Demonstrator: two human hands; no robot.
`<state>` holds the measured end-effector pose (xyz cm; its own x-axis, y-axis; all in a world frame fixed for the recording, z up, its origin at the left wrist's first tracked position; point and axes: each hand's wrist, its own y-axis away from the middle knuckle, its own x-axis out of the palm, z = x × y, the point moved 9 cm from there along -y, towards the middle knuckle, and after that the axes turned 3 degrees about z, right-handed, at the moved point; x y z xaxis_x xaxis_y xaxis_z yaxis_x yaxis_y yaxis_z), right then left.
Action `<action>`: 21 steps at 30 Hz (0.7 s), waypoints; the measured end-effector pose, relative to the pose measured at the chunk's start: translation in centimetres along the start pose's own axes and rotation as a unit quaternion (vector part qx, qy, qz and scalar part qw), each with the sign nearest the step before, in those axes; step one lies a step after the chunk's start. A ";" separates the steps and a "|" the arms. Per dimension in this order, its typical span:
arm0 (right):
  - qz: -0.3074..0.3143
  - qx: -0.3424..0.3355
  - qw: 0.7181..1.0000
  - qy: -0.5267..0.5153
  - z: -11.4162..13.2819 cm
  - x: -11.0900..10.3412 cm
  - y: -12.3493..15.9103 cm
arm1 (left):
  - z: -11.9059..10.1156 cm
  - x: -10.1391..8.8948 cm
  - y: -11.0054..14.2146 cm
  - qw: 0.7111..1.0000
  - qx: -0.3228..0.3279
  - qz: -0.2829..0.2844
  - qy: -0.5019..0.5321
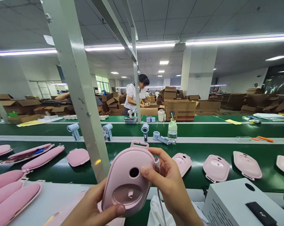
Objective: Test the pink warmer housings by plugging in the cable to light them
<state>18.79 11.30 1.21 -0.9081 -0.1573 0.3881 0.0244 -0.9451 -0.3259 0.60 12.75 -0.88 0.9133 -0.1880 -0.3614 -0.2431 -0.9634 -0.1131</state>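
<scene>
A rounded pink plastic case (123, 169) is held up in front of me, with a dark round hole and an oval recess on its face and a slotted tab on top. My left hand (92, 204) grips its lower left side, thumb across the bottom of the face. My right hand (171, 180) holds its right edge, thumb near the hole. Between those right fingers and the case's side sits a white cable (161, 205) with a small plug. I cannot tell whether the plug is inserted.
Several pink cases (216, 168) lie along the green conveyor (142, 168). More pink cases (17, 201) stand at the left. A white metal box (245, 204) is at the lower right, and a grey post (83, 94) rises left of centre. Beyond are blue handheld fans (145, 130), a bottle (172, 128) and a person (132, 97).
</scene>
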 end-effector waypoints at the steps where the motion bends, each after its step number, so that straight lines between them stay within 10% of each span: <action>1: -0.001 0.002 1.000 0.001 -0.1 -0.1 -0.1 | -0.1 0.2 -0.1 1.000 0.004 0.015 -0.008; 21: 0.001 0.037 0.999 -0.028 -1.7 -0.4 -0.8 | 0.0 2.6 -0.1 0.994 -0.037 0.057 0.083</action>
<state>18.42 12.57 -0.12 -0.8831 -0.1740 0.4358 0.0600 -0.9630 -0.2628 2.97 12.34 -1.78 0.9239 -0.3197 -0.2103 -0.3290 -0.9443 -0.0096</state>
